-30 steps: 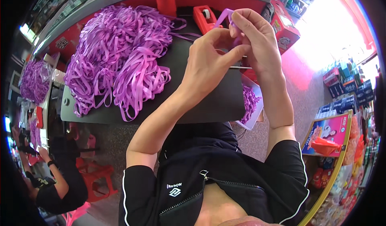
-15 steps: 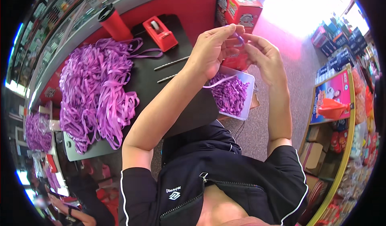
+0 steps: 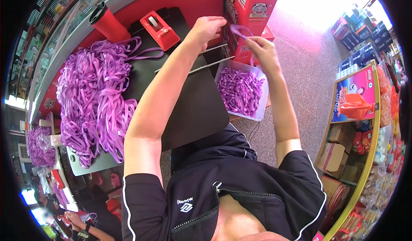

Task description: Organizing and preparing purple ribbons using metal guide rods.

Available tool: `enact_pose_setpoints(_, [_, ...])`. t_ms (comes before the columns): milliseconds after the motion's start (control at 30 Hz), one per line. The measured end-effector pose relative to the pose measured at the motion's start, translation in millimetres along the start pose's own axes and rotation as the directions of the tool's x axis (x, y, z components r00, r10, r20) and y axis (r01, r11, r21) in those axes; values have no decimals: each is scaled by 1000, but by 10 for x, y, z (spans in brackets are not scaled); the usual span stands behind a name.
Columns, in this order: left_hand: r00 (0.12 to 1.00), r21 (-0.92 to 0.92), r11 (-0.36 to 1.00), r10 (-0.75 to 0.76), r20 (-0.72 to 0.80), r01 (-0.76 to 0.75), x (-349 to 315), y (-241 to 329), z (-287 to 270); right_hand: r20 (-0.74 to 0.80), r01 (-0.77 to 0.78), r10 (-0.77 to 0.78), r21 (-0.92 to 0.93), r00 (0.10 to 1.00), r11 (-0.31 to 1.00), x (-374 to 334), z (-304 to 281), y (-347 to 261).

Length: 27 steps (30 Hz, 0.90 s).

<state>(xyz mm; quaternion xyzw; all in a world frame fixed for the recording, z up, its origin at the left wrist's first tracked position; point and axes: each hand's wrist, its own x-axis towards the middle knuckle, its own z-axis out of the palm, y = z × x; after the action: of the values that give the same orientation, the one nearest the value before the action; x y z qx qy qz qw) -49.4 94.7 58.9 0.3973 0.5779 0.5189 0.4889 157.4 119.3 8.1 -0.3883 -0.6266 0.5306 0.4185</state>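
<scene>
My right hand (image 3: 263, 54) is closed, pinching a looped purple ribbon (image 3: 241, 31) above a clear plastic tub (image 3: 262, 106). One end of the ribbon hangs below that hand. To the left, my left hand (image 3: 209, 30) has its fingers pressed together; what they hold, if anything, is hidden. It is just above two thin metal rods (image 3: 213, 64) that reach past the edge of the dark table (image 3: 193, 106). Short folded purple ribbon pieces (image 3: 240, 90) fill much of the tub. A large heap of purple ribbons (image 3: 94, 95) covers the table's left side.
A red tape dispenser (image 3: 159, 30) and a red tumbler (image 3: 109, 24) stand at the table's far side. Red cartons (image 3: 257, 9) are stacked beyond the tub. Shelving with a gold edge (image 3: 370, 155) runs along the right. Another person's hand (image 3: 76, 219) shows at lower left.
My hands have moved apart, the left one going left and slightly up. The ribbon now hangs as a loop from my right hand. The view has shifted slightly.
</scene>
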Motion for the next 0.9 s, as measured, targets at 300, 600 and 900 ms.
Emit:
enact_pose_setpoints(300, [924, 506, 799, 383, -11, -325, -475, -174, -248, 216, -156, 87, 323, 972, 934, 1, 482, 486])
enact_pose_setpoints(600, [804, 465, 764, 571, -166, -447, -527, -357, -253, 34, -43, 28, 558, 999, 829, -27, 654, 687])
enact_pose_setpoints(900, [838, 477, 790, 516, -179, -385, -528, -406, -303, -52, 71, -49, 640, 997, 765, -5, 684, 699])
